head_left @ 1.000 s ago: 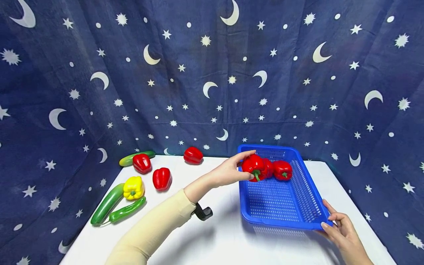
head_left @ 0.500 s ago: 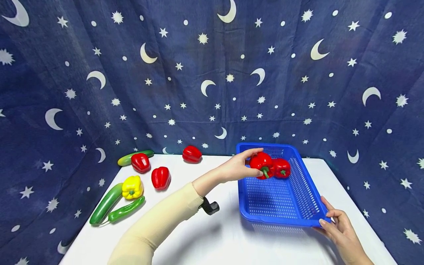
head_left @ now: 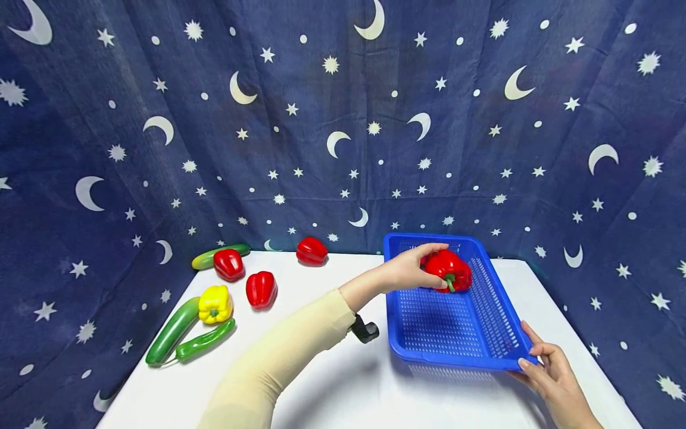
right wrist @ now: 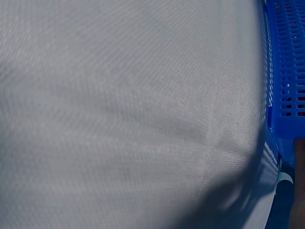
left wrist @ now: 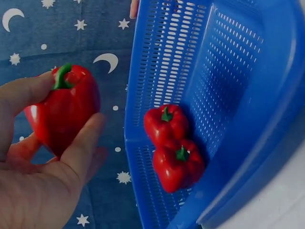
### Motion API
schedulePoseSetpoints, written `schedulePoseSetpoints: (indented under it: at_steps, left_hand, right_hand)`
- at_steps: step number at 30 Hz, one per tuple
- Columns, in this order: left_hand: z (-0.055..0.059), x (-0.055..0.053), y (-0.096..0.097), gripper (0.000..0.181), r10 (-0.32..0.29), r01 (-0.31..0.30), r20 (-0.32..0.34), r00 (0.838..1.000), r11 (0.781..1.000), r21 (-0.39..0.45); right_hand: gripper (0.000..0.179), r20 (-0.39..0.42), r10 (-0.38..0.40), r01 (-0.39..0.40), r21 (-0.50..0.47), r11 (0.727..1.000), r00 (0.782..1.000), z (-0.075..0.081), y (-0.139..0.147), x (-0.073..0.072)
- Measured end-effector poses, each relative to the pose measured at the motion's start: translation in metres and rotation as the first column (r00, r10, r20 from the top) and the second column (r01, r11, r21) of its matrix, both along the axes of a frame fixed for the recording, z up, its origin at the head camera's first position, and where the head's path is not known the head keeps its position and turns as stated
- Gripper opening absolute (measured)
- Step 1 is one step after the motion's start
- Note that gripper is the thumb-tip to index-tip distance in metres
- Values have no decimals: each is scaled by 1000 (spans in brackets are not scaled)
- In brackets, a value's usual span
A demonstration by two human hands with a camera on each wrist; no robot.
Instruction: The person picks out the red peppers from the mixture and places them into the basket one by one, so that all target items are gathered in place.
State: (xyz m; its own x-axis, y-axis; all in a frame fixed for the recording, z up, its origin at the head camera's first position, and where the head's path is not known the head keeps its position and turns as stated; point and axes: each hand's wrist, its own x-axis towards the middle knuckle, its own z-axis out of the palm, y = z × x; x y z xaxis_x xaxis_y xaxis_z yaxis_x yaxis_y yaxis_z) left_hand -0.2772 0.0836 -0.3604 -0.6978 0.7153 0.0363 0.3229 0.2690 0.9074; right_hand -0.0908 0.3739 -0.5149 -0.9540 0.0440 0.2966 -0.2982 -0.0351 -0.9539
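Observation:
My left hand point(head_left: 415, 271) grips a red bell pepper point(head_left: 445, 268) by its sides, thumb near the green stem, over the blue plastic basket point(head_left: 393, 333). In the left wrist view the held pepper point(left wrist: 66, 109) hangs apart from two more red bell peppers lying together in the basket, the upper one point(left wrist: 164, 126) against the lower one point(left wrist: 176, 167). From the head view the held pepper mostly hides them. At the basket's near right corner, my right hand point(head_left: 554, 375) pinches the rim between thumb and fingers; the right wrist view catches only a finger point(right wrist: 299, 176) at the basket.
On the left of the white table point(head_left: 332, 333) lie a yellow bell pepper point(head_left: 216, 304), a green chili point(head_left: 206, 341), a long green vegetable point(head_left: 171, 333) and another green-yellow one point(head_left: 222, 256). Three red bell peppers rest farther back, one point(head_left: 312, 251) near the starry curtain point(head_left: 300, 119).
My left hand has carried the red bell pepper rightward across the basket, until it overlaps the peppers inside. The right hand keeps its hold on the basket corner.

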Motion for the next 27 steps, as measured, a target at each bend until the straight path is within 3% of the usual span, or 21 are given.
schedulePoseSetpoints:
  at_steps: [6, 11, 14, 21, 27]
  left_hand:
    - [-4, 0, 16, 77, -5, 5, 89, 996, 1000, 0]
    - [-7, -3, 28, 76, -8, 9, 157, 988, 1000, -8]
    - [-9, -4, 36, 76, -1, 5, 165, 986, 1000, -24]
    - [-13, -4, 56, 76, 48, -35, 100, 994, 991, -129]
    - [-17, -6, 71, 73, 90, -68, 147, 985, 987, -147]
  right_hand:
    - [22, 80, -43, 42, 21, 999, 996, -2, 3, 0]
    - [21, 80, -36, 34, 25, 999, 996, -2, 4, -1]
    - [20, 74, -34, 31, 36, 999, 997, -1, 2, -1]
    - [21, 33, -7, 6, 16, 1000, 999, -1, -1, -1]
    - [20, 32, 4, -5, 8, 1000, 999, 1, 0, 1]
